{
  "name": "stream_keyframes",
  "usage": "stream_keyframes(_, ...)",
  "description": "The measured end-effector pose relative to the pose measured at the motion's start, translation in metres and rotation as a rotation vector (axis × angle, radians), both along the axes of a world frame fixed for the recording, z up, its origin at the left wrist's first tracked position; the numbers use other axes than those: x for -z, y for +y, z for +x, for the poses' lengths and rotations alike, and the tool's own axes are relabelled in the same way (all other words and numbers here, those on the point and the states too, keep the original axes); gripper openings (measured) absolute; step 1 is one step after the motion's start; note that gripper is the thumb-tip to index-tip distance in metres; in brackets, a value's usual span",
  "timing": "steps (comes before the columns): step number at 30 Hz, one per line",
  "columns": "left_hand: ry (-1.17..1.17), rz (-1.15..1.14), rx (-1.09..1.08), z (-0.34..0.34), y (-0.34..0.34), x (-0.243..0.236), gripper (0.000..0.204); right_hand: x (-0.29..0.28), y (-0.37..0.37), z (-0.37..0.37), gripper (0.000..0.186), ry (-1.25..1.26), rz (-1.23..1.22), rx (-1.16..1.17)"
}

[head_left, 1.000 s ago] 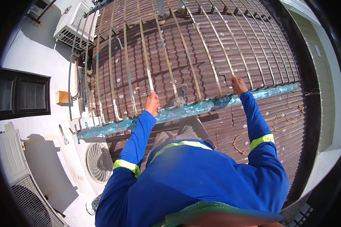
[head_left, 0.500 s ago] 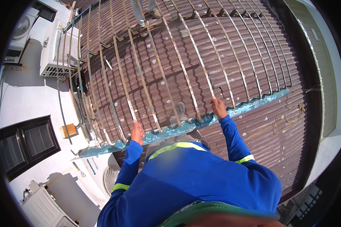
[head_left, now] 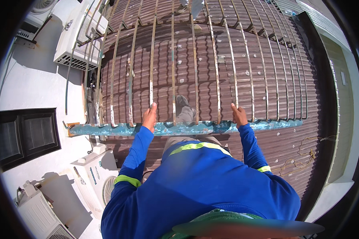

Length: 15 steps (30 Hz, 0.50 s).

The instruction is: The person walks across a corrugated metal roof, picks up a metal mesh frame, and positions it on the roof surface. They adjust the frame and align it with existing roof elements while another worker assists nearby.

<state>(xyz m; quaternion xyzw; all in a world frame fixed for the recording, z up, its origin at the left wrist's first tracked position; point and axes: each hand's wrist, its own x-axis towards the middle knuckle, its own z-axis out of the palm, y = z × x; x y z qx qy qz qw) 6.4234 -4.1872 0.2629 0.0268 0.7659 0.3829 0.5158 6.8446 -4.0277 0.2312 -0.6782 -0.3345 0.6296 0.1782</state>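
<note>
Grating (head_left: 194,59) of slim metal bars, rust-brown and flaking white, stretches over a brown corrugated roof (head_left: 275,145), running from a long teal beam (head_left: 171,128) with blotchy, peeling paint toward the roof's far edge. The bars bend at their near ends, beside the beam; whether they touch it, I cannot tell. Two bare hands hold the grating: the left hand (head_left: 149,118) is wrapped around one bar, the right hand (head_left: 239,115) around another, with three bars between. One shoe (head_left: 182,101) shows through the bars, and another person's legs (head_left: 197,8) stand toward the roof's far edge. One looped yellow rope (head_left: 297,164) lies near its right edge. Past its left edge are four white air-conditioner units (head_left: 81,38) and one dark-framed window (head_left: 30,135) with two panes. A cap brim (head_left: 247,227) blocks part of the view below.
</note>
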Motion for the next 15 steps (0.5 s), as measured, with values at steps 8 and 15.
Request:
stream_keyframes(8,-0.027,-0.126,0.095,-0.057,0.124,0.047,0.088,0.019,0.131,-0.053,0.044,-0.006,0.029,0.004)
stream_keyframes(15,0.083,0.053,0.127,-0.085,0.245,0.048,0.064,0.035,0.247,-0.08,0.042,-0.028,0.037,-0.005)
